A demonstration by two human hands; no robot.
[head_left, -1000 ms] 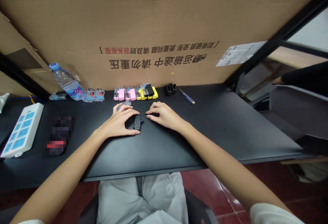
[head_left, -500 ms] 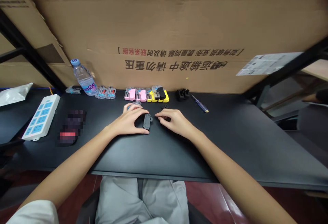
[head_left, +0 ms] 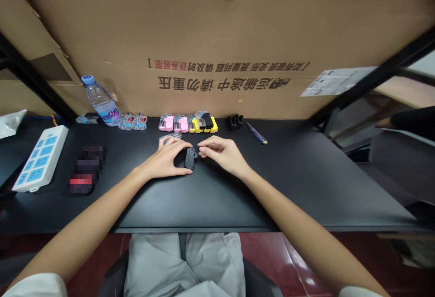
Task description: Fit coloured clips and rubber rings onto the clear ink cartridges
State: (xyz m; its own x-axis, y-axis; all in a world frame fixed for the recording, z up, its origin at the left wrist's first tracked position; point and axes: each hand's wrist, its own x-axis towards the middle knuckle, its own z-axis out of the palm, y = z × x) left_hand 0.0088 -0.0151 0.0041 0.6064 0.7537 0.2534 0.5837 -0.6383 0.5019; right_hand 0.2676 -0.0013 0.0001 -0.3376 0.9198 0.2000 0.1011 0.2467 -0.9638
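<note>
A small dark grey plastic casing (head_left: pixel 189 159) with a round lug on its right side stands near the middle of the black table. My left hand (head_left: pixel 166 157) spans it, the thumb at its near end and the forefinger at its far end. Just right of the casing, my right hand (head_left: pixel 222 153) is closed in a pinch close to the lug. Whatever is between those fingertips is too small to tell. Beyond my left fingers lies a clear plastic piece (head_left: pixel 171 136), partly covered by them.
Along the cardboard wall (head_left: pixel 217 30) sit pink units (head_left: pixel 181 124), yellow units (head_left: pixel 195 126), black parts (head_left: pixel 234 122) and a screwdriver (head_left: pixel 257 133). Leftward are clear cases (head_left: pixel 139 122), a water bottle (head_left: pixel 102 102), a phone-like blurred object (head_left: pixel 86 170) and a power strip (head_left: pixel 41 157).
My right hand has come closer to the casing, its pinched fingertips now beside the lug. My left hand keeps its hold. The whole view has shifted slightly.
</note>
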